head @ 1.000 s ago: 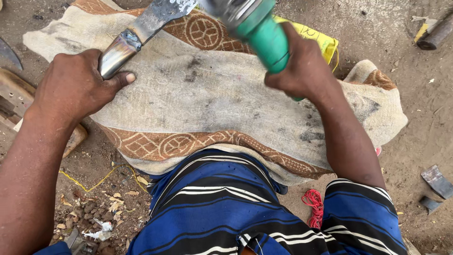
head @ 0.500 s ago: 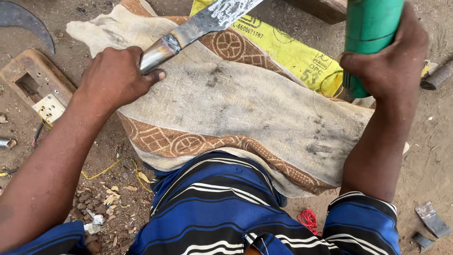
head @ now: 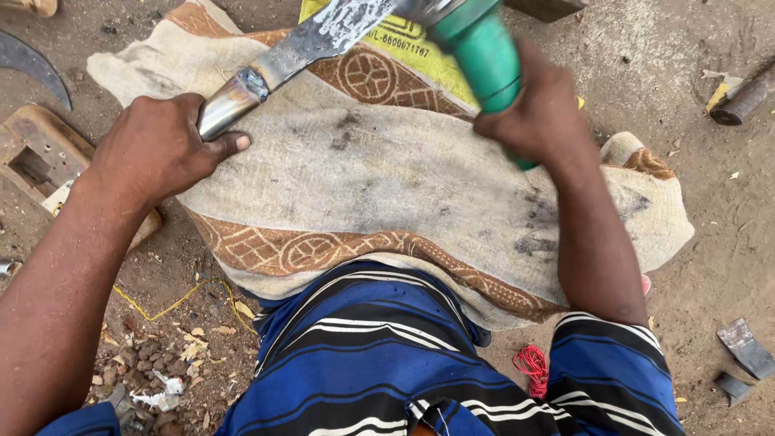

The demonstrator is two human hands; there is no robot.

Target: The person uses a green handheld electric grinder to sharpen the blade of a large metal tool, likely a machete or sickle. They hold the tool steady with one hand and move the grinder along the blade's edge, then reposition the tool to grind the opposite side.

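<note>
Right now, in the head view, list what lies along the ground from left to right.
Curved dark blade → wooden block → left hand on the knife handle → right hand around the green tool → red cord → metal pipe.

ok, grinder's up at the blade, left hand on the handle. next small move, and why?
Probably ease the grinder down onto the blade and sweep along its edge. The left hand already grips the metal handle, bracing the blade over the cloth, and the right hand holds the green grinder body right at the blade. Whether the disc touches yet is cut off at the frame's top.
</note>
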